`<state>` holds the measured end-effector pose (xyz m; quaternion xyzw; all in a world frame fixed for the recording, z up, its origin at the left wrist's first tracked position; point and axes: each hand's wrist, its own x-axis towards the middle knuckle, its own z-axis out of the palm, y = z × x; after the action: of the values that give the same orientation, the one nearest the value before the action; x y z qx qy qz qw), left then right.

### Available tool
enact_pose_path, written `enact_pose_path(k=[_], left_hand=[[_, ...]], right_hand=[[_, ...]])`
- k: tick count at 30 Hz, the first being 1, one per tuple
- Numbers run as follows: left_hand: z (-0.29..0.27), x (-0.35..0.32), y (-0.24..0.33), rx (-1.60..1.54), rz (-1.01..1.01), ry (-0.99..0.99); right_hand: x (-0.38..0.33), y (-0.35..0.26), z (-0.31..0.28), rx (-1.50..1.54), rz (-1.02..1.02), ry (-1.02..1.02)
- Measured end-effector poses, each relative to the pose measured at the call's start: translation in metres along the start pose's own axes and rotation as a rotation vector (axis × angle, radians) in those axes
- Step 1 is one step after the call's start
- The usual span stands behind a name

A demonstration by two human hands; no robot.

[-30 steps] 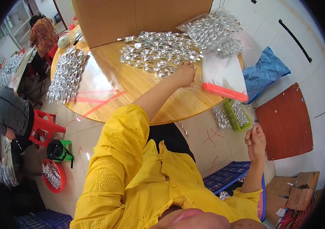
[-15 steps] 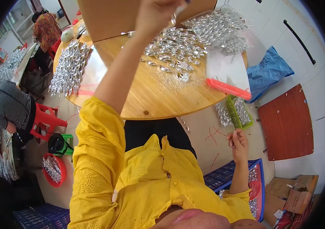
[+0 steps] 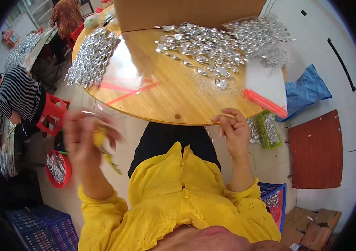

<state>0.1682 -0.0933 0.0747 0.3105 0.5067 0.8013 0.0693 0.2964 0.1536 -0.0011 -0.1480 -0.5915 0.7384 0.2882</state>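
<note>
Both Hands Up Short of the Table, a Strip Hanging from the Left

My left hand hovers off the near left edge of the round wooden table, fingers curled around a glossy yellowish strip whose end dangles below. I seem to grip it near its top so the rest hangs free. My right hand is at the table's near edge with thumb and fingers drawn narrowly together; whether anything thin sits between them, I cannot tell.

On the table, silver twisted pieces lie side by side in rows, probably to keep them from tangling, with a loose nest of pale threads just on my side of them. Another silver batch fans out at the left, and a clear-wrapped silver bundle lies at the far right, perhaps wrapped to keep its pieces together. The cardboard stands upright behind, maybe as a screen.

Blur smears my left fingers, so I can't make out exactly where they press, nor whether the strip's yellow is its own or my blouse reflected. My right sleeve hides part of the blue crate; the upper edge cuts off the co-worker in the patterned top.
</note>
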Motion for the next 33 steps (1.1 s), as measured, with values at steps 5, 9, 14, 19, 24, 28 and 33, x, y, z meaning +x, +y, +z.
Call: enact_pose_path(k=[5, 9, 14, 19, 24, 28, 33], left_hand=[[0.007, -0.036, -0.102, 0.074, -0.6, -0.053], [0.018, -0.039, -0.124, -0.113, -0.668, 0.032], [0.017, -0.041, -0.128, -0.165, -0.688, 0.065], [0.017, -0.038, -0.126, -0.235, -0.719, 0.073], [0.017, -0.039, -0.132, -0.266, -0.712, 0.085], [0.017, -0.04, -0.132, -0.237, -0.717, 0.082], [0.018, -0.04, -0.132, -0.248, -0.694, 0.081]], right_hand=[[0.013, 0.024, 0.032, -0.087, 0.051, -0.113], [-0.003, 0.029, 0.056, -0.053, 0.098, -0.103], [-0.021, 0.043, 0.073, -0.138, 0.021, -0.082], [-0.023, 0.044, 0.076, -0.255, -0.033, -0.11], [-0.023, 0.045, 0.074, -0.272, -0.021, -0.114], [-0.022, 0.047, 0.074, -0.289, -0.027, -0.127], [-0.02, 0.047, 0.075, -0.3, -0.027, -0.128]])
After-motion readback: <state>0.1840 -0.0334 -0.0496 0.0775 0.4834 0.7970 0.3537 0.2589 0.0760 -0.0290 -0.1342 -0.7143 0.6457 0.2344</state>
